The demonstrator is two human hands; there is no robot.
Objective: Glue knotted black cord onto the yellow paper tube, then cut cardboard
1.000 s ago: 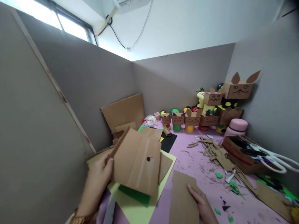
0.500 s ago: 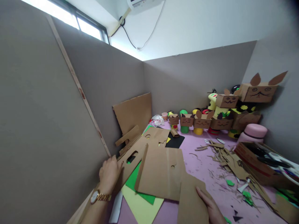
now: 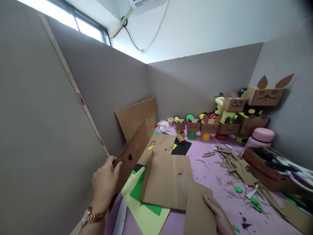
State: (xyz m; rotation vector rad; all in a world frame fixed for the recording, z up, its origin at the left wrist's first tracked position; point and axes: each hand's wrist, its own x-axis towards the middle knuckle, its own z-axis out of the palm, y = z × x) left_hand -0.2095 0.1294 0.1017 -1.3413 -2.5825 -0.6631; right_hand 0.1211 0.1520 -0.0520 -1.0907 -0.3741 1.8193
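Note:
My left hand, a watch on its wrist, pinches the upper edge of a brown cardboard piece with a cut-out hole, which is tilted up along the left partition. In my right hand is a smaller flat cardboard sheet, thumb on top, fingers hidden beneath. This sheet overlaps the right corner of a larger creased cardboard panel with a small curved cut. Under that panel lie green paper and pale yellow paper. Another cut cardboard piece lies just behind.
Cardboard scraps litter the pink table at right, beside a box of tools and a pink flask. Cardboard animal heads on coloured bases line the back. A large cardboard sheet leans against the left partition.
My left hand has moved left and tipped the holed cardboard piece up from lying nearly flat, uncovering more yellow paper. My right hand still holds its sheet in about the same place.

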